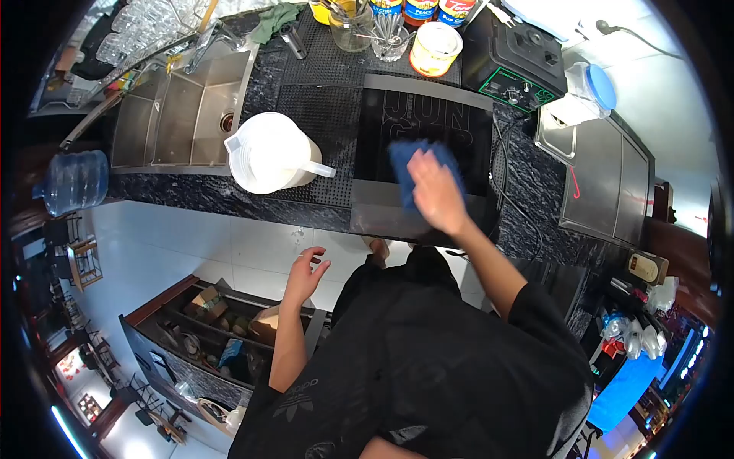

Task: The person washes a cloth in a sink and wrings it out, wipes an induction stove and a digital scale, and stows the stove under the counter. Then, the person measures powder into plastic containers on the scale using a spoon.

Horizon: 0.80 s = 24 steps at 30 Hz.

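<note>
blue cloth (403, 162) lay on the black panel (440, 122) atop the counter (527, 180), directly beneath the right hand (437, 193). its longer extent appeared to run from far left to near right. the right hand was laid flat on it, fingers extended, not clenched. the left hand (304, 277), empty and loosely spread, was positioned well apart, near left, off the counter's near edge.

The cloth (401, 157) looks like matt, soft fabric; the panel (371, 145) under it is smooth and glossy. The jug (267, 149) is smooth, milky plastic, the sink (187, 107) satiny metal, the mat (317, 107) rough and studded, the counter (527, 180) polished, veined and stone-like
</note>
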{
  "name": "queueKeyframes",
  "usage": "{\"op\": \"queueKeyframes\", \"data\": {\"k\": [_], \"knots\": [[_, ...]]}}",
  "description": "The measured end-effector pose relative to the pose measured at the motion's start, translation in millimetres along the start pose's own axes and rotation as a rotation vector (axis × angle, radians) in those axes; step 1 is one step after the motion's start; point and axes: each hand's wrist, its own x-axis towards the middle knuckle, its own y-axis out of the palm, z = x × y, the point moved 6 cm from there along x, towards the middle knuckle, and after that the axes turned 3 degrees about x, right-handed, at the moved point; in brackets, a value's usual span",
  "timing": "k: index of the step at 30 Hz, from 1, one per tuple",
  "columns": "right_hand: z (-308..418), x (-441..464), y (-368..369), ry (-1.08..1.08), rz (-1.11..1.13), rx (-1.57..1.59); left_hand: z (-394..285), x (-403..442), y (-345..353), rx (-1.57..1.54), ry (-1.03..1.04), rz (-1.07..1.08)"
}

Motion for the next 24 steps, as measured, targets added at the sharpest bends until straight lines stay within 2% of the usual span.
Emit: {"op": "queueKeyframes", "data": {"k": [1, 3, 5, 6, 7, 8, 11, 13, 15, 17, 19, 21, 24], "knots": [[-23, 20, -7, 0.062, -0.067, -0.081, 4, -1, -1, -0.004, -0.026, 0.0], [-58, 72, -3, 0.187, -0.288, -0.022, 2, 3, -1, -0.005, -0.053, -0.005], [-36, 106, 6, 0.208, -0.371, -0.135, -17, 9, 6, 0.054, -0.001, -0.041], [-7, 107, 5, 0.141, -0.376, -0.113, -26, 19, 14, 0.06, 0.005, -0.042], [19, 105, 16, 0.094, -0.18, -0.097, -46, 29, 18, 0.127, 0.157, -0.189], [42, 82, 16, -0.022, -0.158, -0.002, -64, 34, 22, 0.194, 0.306, -0.332], [29, 20, 11, -0.05, 0.017, 0.178, -90, 60, 46, 0.181, 0.39, -0.323], [-1, 21, -2, -0.012, -0.047, 0.158, -93, 67, 61, 0.223, 0.356, -0.347], [-8, 60, -4, 0.078, -0.152, 0.119, -95, 68, 61, 0.272, 0.325, -0.363], [-2, 110, 3, 0.048, -0.251, 0.117, -101, 67, 61, 0.401, 0.303, -0.368], [-5, 150, 25, -0.018, -0.271, 0.051, -97, 65, 66, 0.395, 0.271, -0.344], [-28, 154, 20, -0.064, -0.286, 0.077, -98, 69, 63, 0.487, 0.227, -0.333], [-97, 119, -11, 0.071, -0.262, -0.039, -92, 75, 67, 0.548, 0.207, -0.338]]}}
